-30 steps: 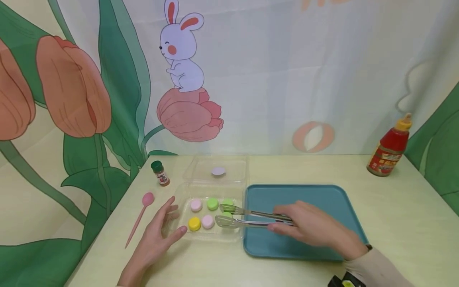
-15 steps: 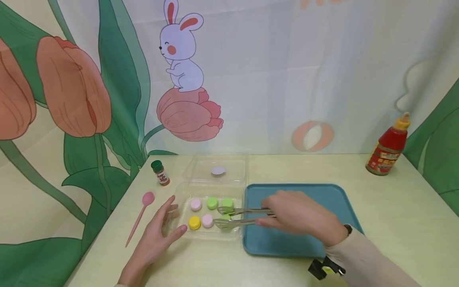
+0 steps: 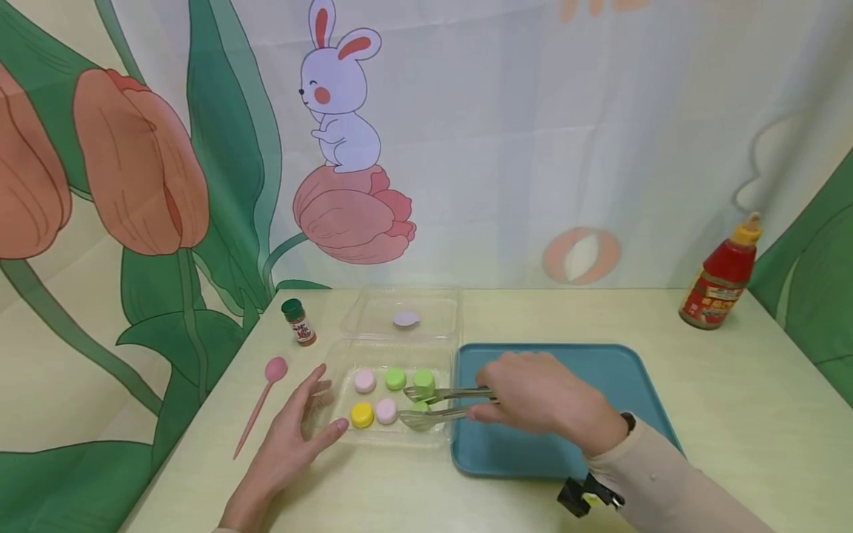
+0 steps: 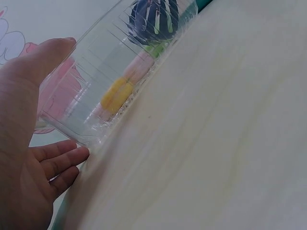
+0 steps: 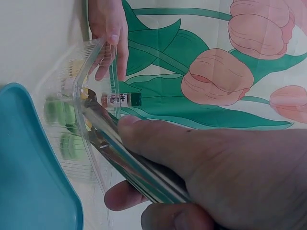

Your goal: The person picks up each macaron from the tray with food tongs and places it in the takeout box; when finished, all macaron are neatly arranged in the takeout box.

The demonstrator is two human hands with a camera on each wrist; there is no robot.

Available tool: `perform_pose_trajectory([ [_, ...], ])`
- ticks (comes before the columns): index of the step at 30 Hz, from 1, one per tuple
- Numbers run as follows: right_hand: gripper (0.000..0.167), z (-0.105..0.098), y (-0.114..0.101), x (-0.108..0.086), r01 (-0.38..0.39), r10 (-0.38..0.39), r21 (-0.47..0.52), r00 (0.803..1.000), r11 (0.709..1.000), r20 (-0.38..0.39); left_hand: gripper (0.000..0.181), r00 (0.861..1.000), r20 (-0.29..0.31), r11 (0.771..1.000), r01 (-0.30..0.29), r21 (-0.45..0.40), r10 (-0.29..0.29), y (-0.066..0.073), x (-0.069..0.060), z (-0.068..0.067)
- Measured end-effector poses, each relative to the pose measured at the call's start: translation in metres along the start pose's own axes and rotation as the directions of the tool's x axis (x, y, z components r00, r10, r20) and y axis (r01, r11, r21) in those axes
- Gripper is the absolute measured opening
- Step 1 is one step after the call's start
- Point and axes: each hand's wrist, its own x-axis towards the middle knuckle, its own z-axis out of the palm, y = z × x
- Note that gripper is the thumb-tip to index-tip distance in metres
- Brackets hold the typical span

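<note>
My right hand (image 3: 543,396) grips a pair of metal tongs (image 3: 460,392) above the blue tray. The tongs' slotted tips are apart, inside the clear plastic box (image 3: 383,442), around the front-right green macaron (image 3: 420,406); whether they touch it I cannot tell. Another green macaron (image 3: 423,380) sits just behind the upper tip. Also in the box are a third green macaron (image 3: 395,379), two pale pink macarons (image 3: 364,380) and a yellow macaron (image 3: 362,414). My left hand (image 3: 289,437) rests at the box's left end, thumb and fingers spread around its corner.
Right of the box lies the blue tray (image 3: 626,377). The box's lid (image 3: 436,314) lies folded back behind it. A pink spoon (image 3: 263,400) and a green-capped spice jar (image 3: 299,323) are at left. A red sauce bottle (image 3: 720,281) stands at the back right.
My right hand has moved left over the tray and the tongs' tips have shifted slightly toward the front. My left hand and the macarons have stayed in place.
</note>
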Motion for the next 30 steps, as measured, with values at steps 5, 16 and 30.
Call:
perform_pose_trajectory([
  [5, 0.031, 0.001, 0.0, 0.0, -0.011, 0.011, -0.001, 1.0, 1.0, 0.001, 0.094, 1.0, 0.0, 1.0, -0.004, 0.007, 0.004, -0.001, 0.0, 0.001],
  [16, 0.034, 0.003, 0.005, -0.004, -0.005, 0.005, 0.018, 1.0, 1.0, -0.002, 0.096, 1.0, -0.002, 1.0, 0.011, 0.026, -0.011, -0.005, 0.002, 0.002],
  [30, 0.042, 0.01, 0.049, -0.017, 0.044, 0.001, 0.371, 0.993, 0.928, -0.12, 0.095, 1.0, 0.007, 1.0, 0.007, 0.017, -0.007, -0.001, 0.002, 0.001],
])
